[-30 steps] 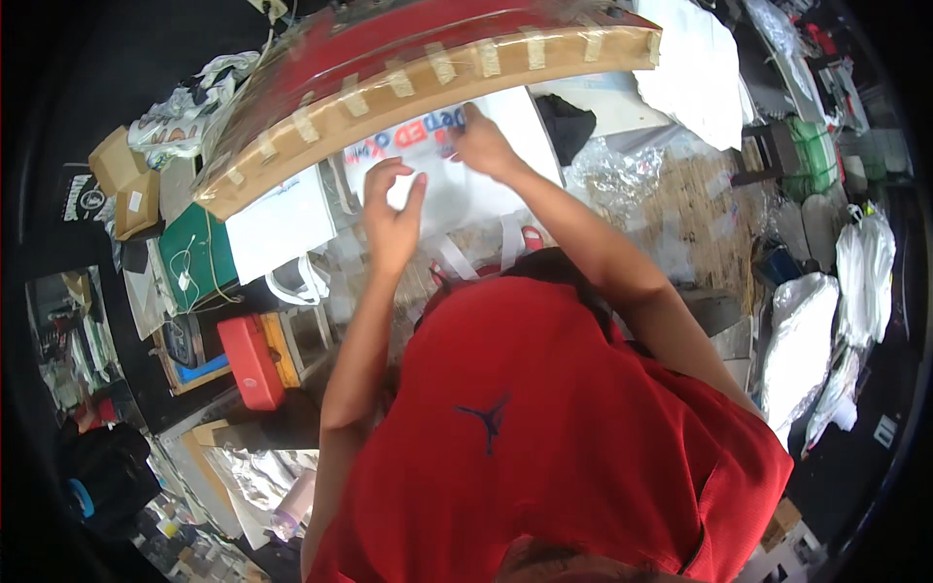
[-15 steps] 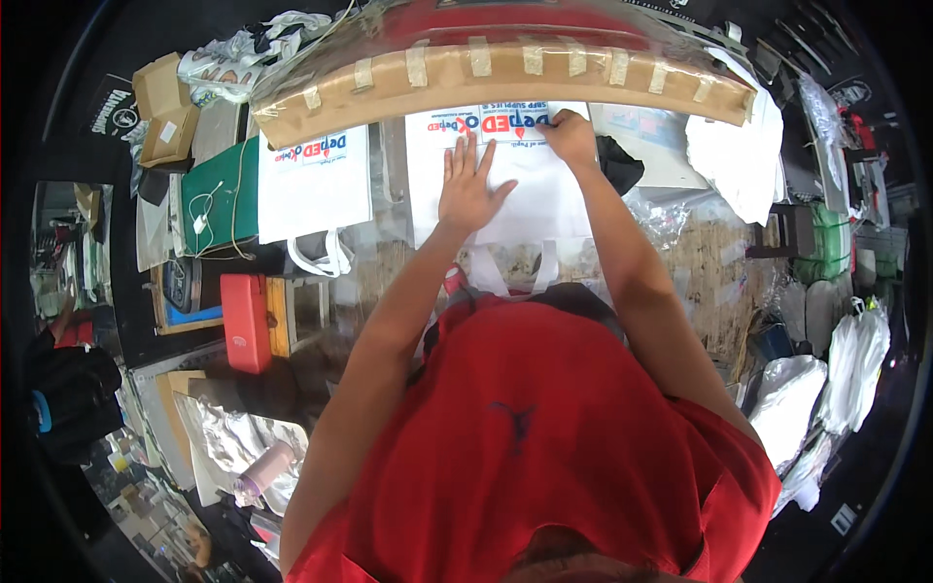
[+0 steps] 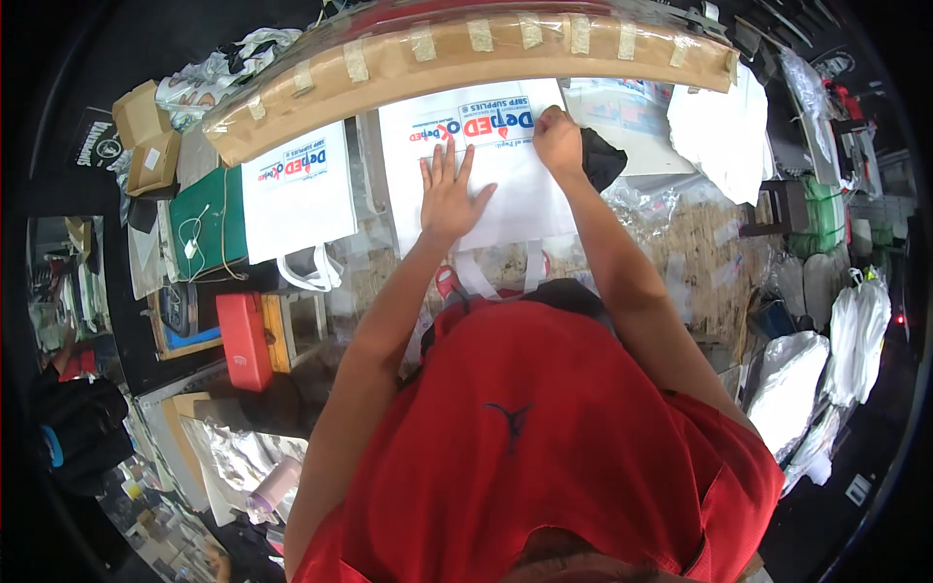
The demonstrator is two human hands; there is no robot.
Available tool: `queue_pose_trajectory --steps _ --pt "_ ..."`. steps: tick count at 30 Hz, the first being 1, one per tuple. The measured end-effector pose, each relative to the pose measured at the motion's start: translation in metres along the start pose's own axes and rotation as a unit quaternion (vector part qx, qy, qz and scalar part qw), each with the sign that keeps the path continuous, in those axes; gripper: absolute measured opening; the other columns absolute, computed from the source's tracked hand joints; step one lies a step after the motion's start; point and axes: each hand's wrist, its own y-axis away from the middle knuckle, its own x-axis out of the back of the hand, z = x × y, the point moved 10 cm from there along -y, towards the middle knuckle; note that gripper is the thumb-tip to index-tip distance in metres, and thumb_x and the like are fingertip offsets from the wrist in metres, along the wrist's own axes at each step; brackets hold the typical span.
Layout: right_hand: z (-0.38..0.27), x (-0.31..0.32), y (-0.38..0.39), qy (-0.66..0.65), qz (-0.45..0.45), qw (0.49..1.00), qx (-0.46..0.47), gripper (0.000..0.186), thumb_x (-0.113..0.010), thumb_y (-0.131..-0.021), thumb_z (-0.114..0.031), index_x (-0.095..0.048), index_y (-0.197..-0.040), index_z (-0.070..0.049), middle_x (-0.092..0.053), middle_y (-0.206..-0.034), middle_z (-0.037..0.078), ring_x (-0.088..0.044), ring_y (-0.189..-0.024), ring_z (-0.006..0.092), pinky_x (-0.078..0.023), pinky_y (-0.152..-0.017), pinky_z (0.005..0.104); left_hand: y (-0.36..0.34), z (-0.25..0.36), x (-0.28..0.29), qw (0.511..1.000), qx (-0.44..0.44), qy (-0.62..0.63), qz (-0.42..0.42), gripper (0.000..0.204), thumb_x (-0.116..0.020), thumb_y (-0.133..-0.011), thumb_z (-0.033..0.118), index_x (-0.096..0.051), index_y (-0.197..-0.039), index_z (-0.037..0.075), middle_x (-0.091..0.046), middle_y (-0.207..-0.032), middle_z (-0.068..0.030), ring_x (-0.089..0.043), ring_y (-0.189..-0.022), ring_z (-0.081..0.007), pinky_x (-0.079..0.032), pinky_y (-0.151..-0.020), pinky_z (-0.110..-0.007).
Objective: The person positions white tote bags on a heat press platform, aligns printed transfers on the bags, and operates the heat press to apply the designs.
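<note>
A white tote bag point(image 3: 505, 209) with blue and red printing lies flat in front of me, its handles hanging toward my body. My left hand point(image 3: 452, 199) rests palm down on it with fingers spread, just below the print. At the print's right end, my right hand point(image 3: 558, 144) is closed, knuckles up, against the bag near its right edge. Whatever its fingers hold, if anything, is hidden. Close to the right wrist lies a crumpled black cloth point(image 3: 603, 160). A second printed white tote bag point(image 3: 301, 209) lies to the left.
A brown frame edge point(image 3: 389, 60) with tape strips spans the far side, above the bag. Left are a green board point(image 3: 209, 219) with a white cable, an open cardboard box point(image 3: 151, 146) and a red case point(image 3: 243, 340). White fabric point(image 3: 724, 131) hangs at right.
My view has shifted slightly, so more of the print shows below the frame edge. The left hand stays flat and the right hand stays closed at the print's right end.
</note>
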Motion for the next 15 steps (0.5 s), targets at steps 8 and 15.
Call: queue_pose_trajectory --steps 8,15 --pt "-0.055 -0.006 0.083 0.088 -0.023 0.968 0.234 0.064 -0.063 -0.091 -0.032 -0.044 -0.14 0.005 -0.038 -0.147 0.028 -0.029 -0.14 0.0451 -0.025 -0.114 0.0529 0.0 0.0 0.0 1.0 -0.004 0.004 0.008 0.077 -0.055 -0.09 0.057 -0.035 -0.152 0.015 -0.018 -0.16 -0.018 -0.017 -0.147 -0.0389 -0.01 -0.119 -0.055" --pt "-0.044 -0.02 0.083 0.11 -0.075 0.968 0.212 0.075 -0.057 -0.094 -0.043 -0.034 -0.145 0.007 -0.03 -0.153 0.026 -0.022 -0.145 0.0415 -0.017 -0.119 0.0514 0.001 0.001 0.004 1.0 -0.002 0.011 0.019 0.074 -0.058 -0.09 0.054 -0.038 -0.15 0.015 -0.022 -0.159 -0.0184 -0.021 -0.146 -0.0389 -0.012 -0.119 -0.054"
